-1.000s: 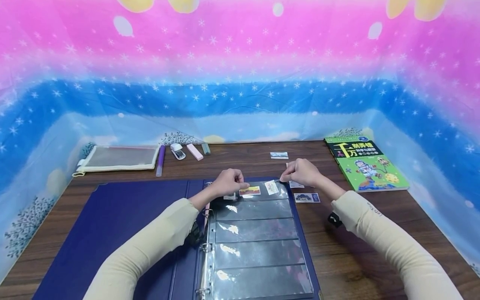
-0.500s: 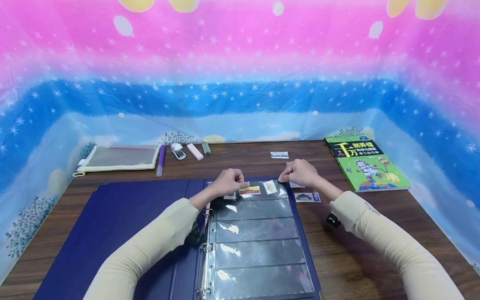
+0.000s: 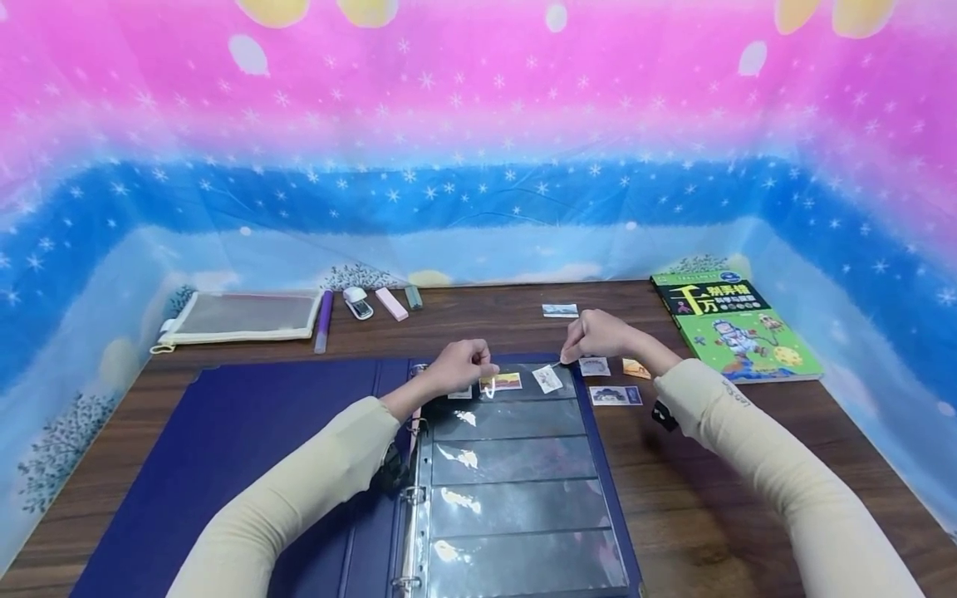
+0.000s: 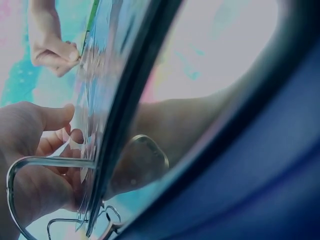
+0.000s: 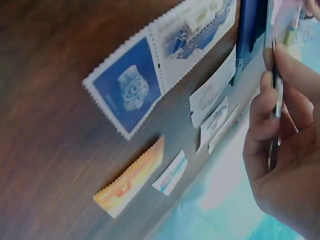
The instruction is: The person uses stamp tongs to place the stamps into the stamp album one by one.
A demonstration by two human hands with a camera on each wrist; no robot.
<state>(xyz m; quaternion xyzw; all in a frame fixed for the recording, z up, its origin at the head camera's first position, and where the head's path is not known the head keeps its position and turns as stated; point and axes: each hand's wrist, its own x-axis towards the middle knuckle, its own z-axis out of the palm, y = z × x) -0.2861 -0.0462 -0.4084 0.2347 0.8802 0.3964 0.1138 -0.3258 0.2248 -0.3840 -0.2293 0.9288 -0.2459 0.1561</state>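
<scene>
My left hand [image 3: 462, 365] is at the top pocket of a clear stamp page [image 3: 508, 461], its thumb and fingertips pinching the film. The page lies on the right side of an open navy ring binder [image 3: 254, 465]. Under the film by that hand is a red and yellow stamp [image 3: 508, 381]; a pale stamp [image 3: 547, 379] lies tilted to its right. Another stamp [image 3: 459, 394] is partly covered by the left hand. My right hand [image 3: 598, 336] grips slim metal tweezers [image 5: 275, 107], their tips at the page's top right corner.
Right of the binder lie a blue-and-white stamp pair [image 3: 615, 395], a grey stamp [image 3: 594, 366] and an orange stamp [image 5: 131, 176]. A green book [image 3: 740, 332] sits at the back right. Along the back are a mesh pouch [image 3: 242, 316], purple pen [image 3: 323, 320] and pink eraser [image 3: 392, 304].
The pale tilted stamp has turned slightly in the top pocket. My right hand has shifted up a little, and the orange stamp beside it now shows. A bright curved glint appears below my left fingertips.
</scene>
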